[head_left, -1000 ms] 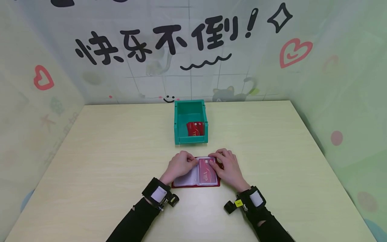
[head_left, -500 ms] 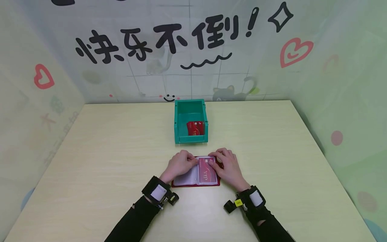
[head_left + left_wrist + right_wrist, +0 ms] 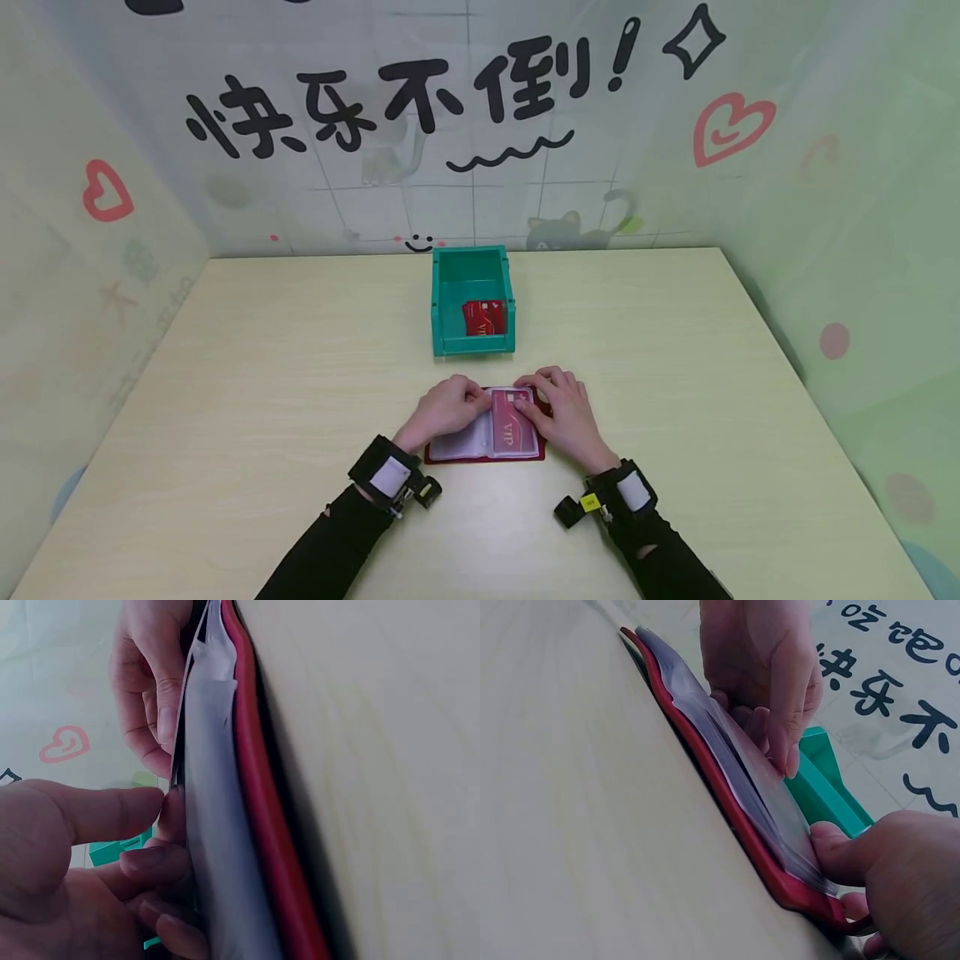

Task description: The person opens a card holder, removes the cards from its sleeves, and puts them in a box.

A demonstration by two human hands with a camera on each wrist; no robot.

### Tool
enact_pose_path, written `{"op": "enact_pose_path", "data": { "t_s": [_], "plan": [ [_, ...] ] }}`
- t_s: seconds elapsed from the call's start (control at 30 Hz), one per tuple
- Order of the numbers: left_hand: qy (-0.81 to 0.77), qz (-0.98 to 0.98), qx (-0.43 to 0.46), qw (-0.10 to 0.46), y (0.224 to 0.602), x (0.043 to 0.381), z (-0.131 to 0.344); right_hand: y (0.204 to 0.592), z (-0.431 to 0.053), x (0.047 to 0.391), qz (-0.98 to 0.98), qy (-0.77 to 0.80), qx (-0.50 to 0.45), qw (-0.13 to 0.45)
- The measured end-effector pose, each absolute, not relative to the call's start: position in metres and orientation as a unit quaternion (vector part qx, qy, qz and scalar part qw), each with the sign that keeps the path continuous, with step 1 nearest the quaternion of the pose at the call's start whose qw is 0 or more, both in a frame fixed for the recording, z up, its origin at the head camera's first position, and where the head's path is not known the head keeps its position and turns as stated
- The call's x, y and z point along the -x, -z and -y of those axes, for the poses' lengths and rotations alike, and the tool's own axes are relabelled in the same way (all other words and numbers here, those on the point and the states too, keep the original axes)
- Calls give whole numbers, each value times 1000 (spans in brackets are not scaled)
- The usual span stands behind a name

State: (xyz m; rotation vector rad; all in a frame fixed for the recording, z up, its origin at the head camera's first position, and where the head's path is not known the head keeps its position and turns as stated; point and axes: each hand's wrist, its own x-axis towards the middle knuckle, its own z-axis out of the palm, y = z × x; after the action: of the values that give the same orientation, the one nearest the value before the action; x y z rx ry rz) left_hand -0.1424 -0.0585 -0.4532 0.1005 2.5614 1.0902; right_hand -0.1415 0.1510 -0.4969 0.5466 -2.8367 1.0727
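An open card holder with a dark red cover (image 3: 697, 754) and clear plastic sleeves (image 3: 459, 447) lies at the table's front middle. Within its right-hand page sits a pink VIP card (image 3: 513, 433). My left hand (image 3: 447, 410) pinches at the page's top edge, near the card's upper left corner; in the left wrist view its thumb (image 3: 120, 814) meets a fingertip there. Whether it has the card or only the sleeve, I cannot tell. My right hand (image 3: 566, 417) grips the holder's upper right side, thumb (image 3: 836, 847) on the page, other fingers around the cover's edge.
Behind the card holder stands a teal bin (image 3: 472, 343) with several red cards (image 3: 484, 317) inside. The light wooden table (image 3: 262, 358) reaches a printed back wall (image 3: 330, 208), with patterned walls on both sides.
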Motion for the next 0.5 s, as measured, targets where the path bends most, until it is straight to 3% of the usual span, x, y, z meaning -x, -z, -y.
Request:
{"op": "enact_pose_path", "data": {
  "t_s": [0.5],
  "plan": [
    [-377, -906, -39, 191, 451, 142, 58, 499, -151, 143, 923, -336, -185, 33]
  ]
}}
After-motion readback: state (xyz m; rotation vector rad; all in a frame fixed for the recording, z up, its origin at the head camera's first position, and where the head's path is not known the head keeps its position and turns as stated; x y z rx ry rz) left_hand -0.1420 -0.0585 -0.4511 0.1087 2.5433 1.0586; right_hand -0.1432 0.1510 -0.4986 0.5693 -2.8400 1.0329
